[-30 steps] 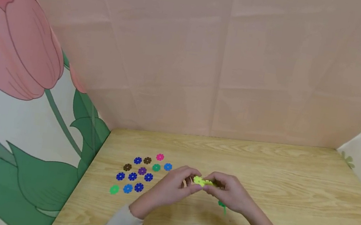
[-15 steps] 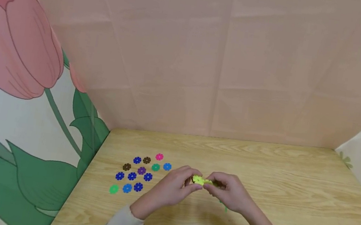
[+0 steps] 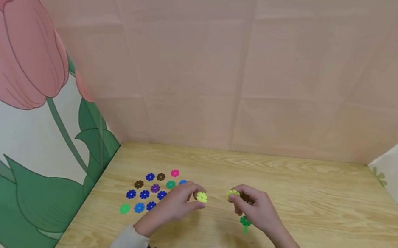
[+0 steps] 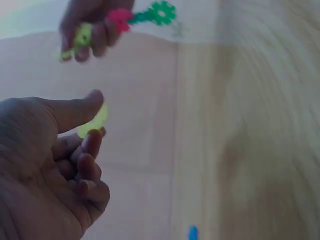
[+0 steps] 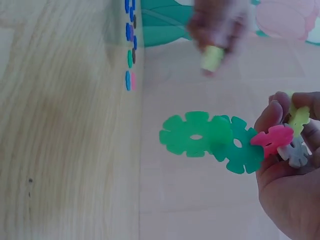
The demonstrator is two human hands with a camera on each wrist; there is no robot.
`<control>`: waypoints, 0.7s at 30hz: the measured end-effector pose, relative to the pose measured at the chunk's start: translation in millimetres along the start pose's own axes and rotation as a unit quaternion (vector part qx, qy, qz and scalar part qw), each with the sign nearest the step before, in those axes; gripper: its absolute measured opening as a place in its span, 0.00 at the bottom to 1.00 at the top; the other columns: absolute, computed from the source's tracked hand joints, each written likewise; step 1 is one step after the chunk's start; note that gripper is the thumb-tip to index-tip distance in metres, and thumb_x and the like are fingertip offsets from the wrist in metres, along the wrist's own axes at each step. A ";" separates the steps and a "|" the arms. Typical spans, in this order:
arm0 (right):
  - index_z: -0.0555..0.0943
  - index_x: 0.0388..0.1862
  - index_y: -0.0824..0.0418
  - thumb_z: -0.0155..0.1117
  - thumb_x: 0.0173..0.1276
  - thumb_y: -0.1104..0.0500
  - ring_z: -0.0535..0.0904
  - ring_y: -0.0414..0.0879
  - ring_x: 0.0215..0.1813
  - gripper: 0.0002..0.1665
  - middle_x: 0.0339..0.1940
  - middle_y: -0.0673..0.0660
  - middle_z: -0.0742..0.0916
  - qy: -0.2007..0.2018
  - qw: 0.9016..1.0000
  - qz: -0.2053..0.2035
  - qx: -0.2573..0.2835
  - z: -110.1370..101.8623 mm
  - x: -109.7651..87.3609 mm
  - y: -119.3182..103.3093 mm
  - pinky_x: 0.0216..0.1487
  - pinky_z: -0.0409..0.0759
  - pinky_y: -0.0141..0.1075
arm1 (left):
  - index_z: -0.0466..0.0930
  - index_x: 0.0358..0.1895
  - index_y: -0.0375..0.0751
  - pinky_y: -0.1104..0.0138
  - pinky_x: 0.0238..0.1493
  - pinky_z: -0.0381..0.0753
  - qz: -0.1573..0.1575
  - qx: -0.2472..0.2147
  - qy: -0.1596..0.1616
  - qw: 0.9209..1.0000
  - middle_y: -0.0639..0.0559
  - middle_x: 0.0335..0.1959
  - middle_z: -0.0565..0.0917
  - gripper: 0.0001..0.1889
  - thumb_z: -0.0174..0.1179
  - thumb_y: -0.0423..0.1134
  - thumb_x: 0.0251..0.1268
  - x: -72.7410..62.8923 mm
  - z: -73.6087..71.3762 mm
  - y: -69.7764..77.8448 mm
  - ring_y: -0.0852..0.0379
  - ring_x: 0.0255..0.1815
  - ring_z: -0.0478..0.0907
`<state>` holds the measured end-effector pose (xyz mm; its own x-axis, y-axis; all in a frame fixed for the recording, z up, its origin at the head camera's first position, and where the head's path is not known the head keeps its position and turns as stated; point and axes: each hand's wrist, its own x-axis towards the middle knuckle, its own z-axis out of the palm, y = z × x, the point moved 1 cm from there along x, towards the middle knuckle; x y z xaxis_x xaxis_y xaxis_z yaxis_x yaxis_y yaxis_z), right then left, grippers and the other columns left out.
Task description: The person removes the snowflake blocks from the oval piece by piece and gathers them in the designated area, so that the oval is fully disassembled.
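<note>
My left hand (image 3: 176,206) pinches a yellow snowflake disc (image 3: 202,197) between thumb and fingers, above the table; the left wrist view shows the disc (image 4: 95,121) at the fingertips. Across a gap to the right, my right hand (image 3: 257,208) grips a joined chain of snowflake discs. A yellow disc (image 3: 232,194) shows at its fingertips. In the right wrist view the chain runs from a light green disc (image 5: 180,135) through a darker green disc (image 5: 245,157) and a pink disc (image 5: 275,138) to a greyish-white disc (image 5: 296,154) and yellow at the fingers, which partly hide that end.
Loose snowflake discs lie flat on the wooden table (image 3: 325,211) at the left: several dark blue, plus brown ones, a purple disc (image 3: 155,188), a pink disc (image 3: 175,173) and a light green disc (image 3: 125,209). My left hand partly covers some. A pink cloth backdrop (image 3: 240,83) stands behind.
The hands, together at the yellow discs before, are now apart. My left hand has moved left with one yellow disc; my right hand keeps the chain, whose green end shows more below it.
</note>
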<state>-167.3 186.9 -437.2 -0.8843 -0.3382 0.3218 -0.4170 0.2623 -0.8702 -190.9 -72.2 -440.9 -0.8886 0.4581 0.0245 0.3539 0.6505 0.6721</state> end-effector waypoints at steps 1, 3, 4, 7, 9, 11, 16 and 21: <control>0.84 0.43 0.54 0.62 0.76 0.58 0.77 0.49 0.21 0.04 0.21 0.50 0.82 0.003 1.000 0.006 0.004 -0.8 -0.1 -0.3 0.17 0.74 0.34 | 0.81 0.62 0.48 0.69 0.30 0.72 -0.016 0.011 0.000 1.000 0.62 0.36 0.75 0.22 0.65 0.51 0.69 0.1 0.8 -8.2 0.62 0.32 0.69; 0.84 0.43 0.52 0.61 0.77 0.57 0.75 0.49 0.20 0.04 0.21 0.50 0.81 0.006 1.000 0.013 0.008 -2.4 -0.1 -1.4 0.15 0.72 0.33 | 0.81 0.61 0.45 0.67 0.33 0.71 -0.043 0.037 0.005 0.998 0.61 0.34 0.75 0.22 0.67 0.49 0.68 1.2 2.8 -25.6 0.60 0.34 0.69; 0.84 0.43 0.52 0.61 0.77 0.58 0.74 0.49 0.20 0.05 0.21 0.51 0.81 0.006 1.000 0.014 0.010 -2.9 -0.1 -1.9 0.15 0.72 0.33 | 0.82 0.61 0.45 0.67 0.34 0.70 -0.053 0.048 0.009 0.997 0.60 0.33 0.74 0.21 0.67 0.47 0.68 2.0 3.6 -33.8 0.60 0.34 0.69; 0.84 0.43 0.52 0.61 0.77 0.58 0.73 0.51 0.19 0.05 0.21 0.51 0.80 -0.005 1.000 0.016 0.016 -3.2 -0.2 -2.7 0.15 0.71 0.33 | 0.83 0.60 0.43 0.65 0.38 0.69 -0.072 0.080 0.024 0.994 0.59 0.30 0.74 0.21 0.70 0.43 0.65 4.1 5.7 -54.6 0.58 0.36 0.68; 0.84 0.43 0.53 0.60 0.77 0.58 0.73 0.52 0.20 0.05 0.21 0.52 0.80 -0.014 1.000 0.018 0.020 -2.8 -0.1 -3.1 0.16 0.72 0.33 | 0.83 0.60 0.43 0.65 0.38 0.68 -0.081 0.092 0.029 0.992 0.59 0.29 0.74 0.22 0.71 0.42 0.63 5.2 6.6 -63.7 0.58 0.37 0.68; 0.84 0.43 0.54 0.60 0.77 0.58 0.72 0.52 0.20 0.05 0.21 0.53 0.80 -0.021 0.999 0.021 0.024 -2.0 0.1 -3.4 0.17 0.72 0.33 | 0.83 0.60 0.43 0.65 0.38 0.68 -0.088 0.093 0.029 0.991 0.59 0.29 0.74 0.23 0.72 0.41 0.62 5.7 7.4 -69.1 0.58 0.36 0.68; 0.84 0.43 0.56 0.60 0.78 0.59 0.72 0.51 0.19 0.06 0.21 0.54 0.80 -0.024 0.999 0.019 0.025 -0.7 1.0 -4.4 0.18 0.72 0.33 | 0.83 0.61 0.43 0.65 0.37 0.69 -0.104 0.096 0.029 0.989 0.59 0.29 0.75 0.24 0.72 0.43 0.61 7.1 9.8 -74.7 0.58 0.34 0.68; 0.85 0.44 0.53 0.61 0.77 0.56 0.72 0.48 0.19 0.06 0.21 0.53 0.80 -0.010 0.999 0.040 0.016 0.4 2.2 -2.8 0.17 0.72 0.33 | 0.83 0.59 0.44 0.64 0.37 0.69 -0.108 0.121 0.032 0.986 0.59 0.28 0.74 0.23 0.73 0.43 0.60 8.7 13.2 -79.8 0.58 0.34 0.68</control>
<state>-167.9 185.0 -434.2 -0.9100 -0.3348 0.2446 -0.3385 0.2592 -0.9046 -222.9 -112.2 -504.1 -0.9648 0.2585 -0.0482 0.2064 0.8579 0.4705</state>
